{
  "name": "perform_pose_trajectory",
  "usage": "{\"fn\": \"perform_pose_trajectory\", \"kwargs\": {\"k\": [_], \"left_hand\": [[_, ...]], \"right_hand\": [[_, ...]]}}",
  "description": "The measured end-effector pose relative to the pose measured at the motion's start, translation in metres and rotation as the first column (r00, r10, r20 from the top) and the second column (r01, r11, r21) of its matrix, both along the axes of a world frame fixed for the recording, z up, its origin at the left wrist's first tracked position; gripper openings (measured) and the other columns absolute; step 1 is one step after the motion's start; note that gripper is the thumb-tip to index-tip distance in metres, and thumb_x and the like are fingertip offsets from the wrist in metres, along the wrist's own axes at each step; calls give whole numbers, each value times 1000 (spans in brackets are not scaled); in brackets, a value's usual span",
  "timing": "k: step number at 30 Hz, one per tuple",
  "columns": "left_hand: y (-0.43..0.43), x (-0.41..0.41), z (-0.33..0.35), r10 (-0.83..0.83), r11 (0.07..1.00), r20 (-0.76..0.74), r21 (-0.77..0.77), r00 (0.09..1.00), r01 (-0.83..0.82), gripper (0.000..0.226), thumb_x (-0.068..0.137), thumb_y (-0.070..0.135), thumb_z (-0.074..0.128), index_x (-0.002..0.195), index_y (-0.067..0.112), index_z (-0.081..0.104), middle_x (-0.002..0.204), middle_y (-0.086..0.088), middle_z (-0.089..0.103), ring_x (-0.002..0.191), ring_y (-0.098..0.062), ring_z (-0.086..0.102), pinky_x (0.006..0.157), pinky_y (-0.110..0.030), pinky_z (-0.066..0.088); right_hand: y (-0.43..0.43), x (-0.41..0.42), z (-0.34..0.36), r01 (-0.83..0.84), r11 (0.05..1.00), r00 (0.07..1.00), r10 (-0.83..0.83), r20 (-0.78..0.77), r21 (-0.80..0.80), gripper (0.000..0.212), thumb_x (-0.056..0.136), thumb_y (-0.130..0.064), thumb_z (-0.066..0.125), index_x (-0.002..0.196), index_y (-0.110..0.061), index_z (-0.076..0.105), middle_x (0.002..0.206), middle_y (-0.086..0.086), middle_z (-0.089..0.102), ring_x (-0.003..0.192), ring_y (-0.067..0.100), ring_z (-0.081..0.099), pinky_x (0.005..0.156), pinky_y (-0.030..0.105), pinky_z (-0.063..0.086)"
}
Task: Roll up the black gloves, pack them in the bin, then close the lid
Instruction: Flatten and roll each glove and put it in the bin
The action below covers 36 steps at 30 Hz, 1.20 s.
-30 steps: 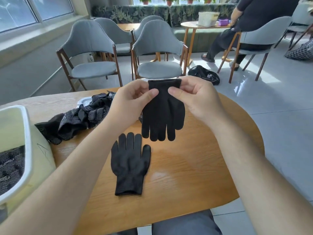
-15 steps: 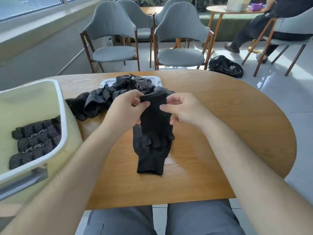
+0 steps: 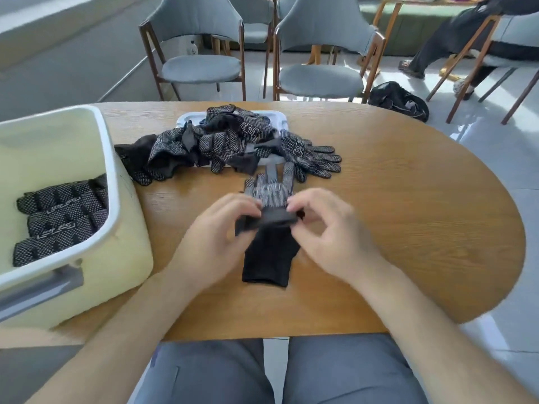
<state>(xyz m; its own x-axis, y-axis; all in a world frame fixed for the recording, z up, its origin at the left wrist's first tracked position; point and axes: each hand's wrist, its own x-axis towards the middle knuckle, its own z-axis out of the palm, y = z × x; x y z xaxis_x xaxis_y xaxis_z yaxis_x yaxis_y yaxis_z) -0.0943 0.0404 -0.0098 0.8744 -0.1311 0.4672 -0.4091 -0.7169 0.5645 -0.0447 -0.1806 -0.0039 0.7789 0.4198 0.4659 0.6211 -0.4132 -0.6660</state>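
Note:
A pair of black gloves (image 3: 269, 252) lies stacked on the wooden table (image 3: 408, 199) in front of me, cuff toward me. My left hand (image 3: 215, 237) and my right hand (image 3: 329, 231) each pinch the folded finger end of the gloves, left and right of the fold. Beyond the fold a dotted palm side (image 3: 269, 189) shows. The pale yellow bin (image 3: 110, 182) stands open at the left with rolled dotted gloves (image 3: 61, 217) inside. Its white lid (image 3: 277, 118) lies farther back under a pile of loose gloves (image 3: 230, 141).
Two grey chairs (image 3: 318, 53) stand behind the table. A black bag (image 3: 399, 100) lies on the floor at the right, near a seated person (image 3: 466, 33). The table's rounded edge runs close on the right and front.
The held glove came down from the air onto the glove lying on the table. Both hands lowered to the table and now fold the finger end over. The view tilted downward.

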Motion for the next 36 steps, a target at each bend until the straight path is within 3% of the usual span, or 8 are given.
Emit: {"fn": "perform_pose_trajectory", "kwargs": {"k": [4, 10, 17, 24, 28, 31, 34, 36], "left_hand": [[8, -29, -26, -75, 995, -102, 62, 992, 81, 25, 81, 2, 75, 101, 12, 66, 129, 6, 62, 118, -9, 60, 98, -25, 47], [5, -35, -25, -113, 988, -56, 102, 992, 118, 22, 92, 30, 66, 98, 9, 68, 124, 1, 63, 113, -16, 61, 99, -26, 46], [15, -44, -26, -108, 963, -83, 239, 991, 125, 31, 86, 46, 73, 105, 21, 71, 128, 14, 61, 116, -18, 53, 97, -43, 45], [12, -38, -30, -114, 967, 13, 231, 993, 108, 18, 91, 31, 71, 91, 13, 72, 116, 8, 69, 97, -10, 55, 89, -27, 49], [7, -35, -23, -73, 990, -34, 122, 997, 76, 21, 90, 33, 63, 93, 13, 68, 100, 11, 68, 93, -4, 56, 83, -16, 46], [-3, -33, -10, 33, 995, -85, -91, 996, -40, 16, 88, 39, 63, 97, 26, 66, 92, 12, 65, 94, -3, 60, 82, -13, 42], [-11, -22, 6, 55, 905, -107, -415, 993, -95, 26, 86, 36, 74, 99, 33, 51, 95, 7, 69, 95, -12, 65, 86, -24, 43], [-13, -10, 22, 43, 856, -67, -512, 997, -71, 34, 84, 36, 76, 99, 30, 46, 93, 9, 68, 91, -13, 64, 86, -37, 44]], "right_hand": [[-7, -31, -32, -27, 995, 1000, 27, -1, -95, 21, 82, -8, 71, 101, -16, 68, 112, -6, 66, 96, 15, 67, 83, 35, 55], [-6, -36, -36, 6, 974, 986, 33, 164, -227, 19, 94, -36, 70, 95, -17, 72, 110, -6, 67, 86, 16, 68, 77, 32, 54], [-14, -41, -37, 3, 932, 988, 54, 147, -363, 39, 82, -57, 74, 101, -22, 73, 127, -4, 61, 120, 19, 56, 95, 36, 49], [-17, -41, -36, -64, 930, 982, 122, 141, -361, 42, 79, -48, 77, 112, -22, 74, 128, -10, 63, 117, 18, 53, 101, 37, 45], [-12, -35, -39, -26, 950, 977, 90, 193, -311, 32, 85, -41, 77, 109, -19, 75, 119, -10, 67, 111, 19, 55, 96, 36, 48], [-6, -29, -31, -31, 991, 993, 46, 110, -130, 21, 93, -37, 71, 100, -18, 75, 101, -18, 66, 99, 16, 57, 85, 30, 52], [-2, -17, -5, 26, 999, 994, -22, -107, 37, 9, 92, -37, 72, 99, -32, 73, 91, -19, 59, 76, 6, 57, 70, 17, 48], [1, -7, 16, 41, 993, 985, -21, -172, 114, 10, 93, -33, 73, 94, -41, 69, 85, -14, 61, 67, 6, 54, 64, 15, 42]]}}
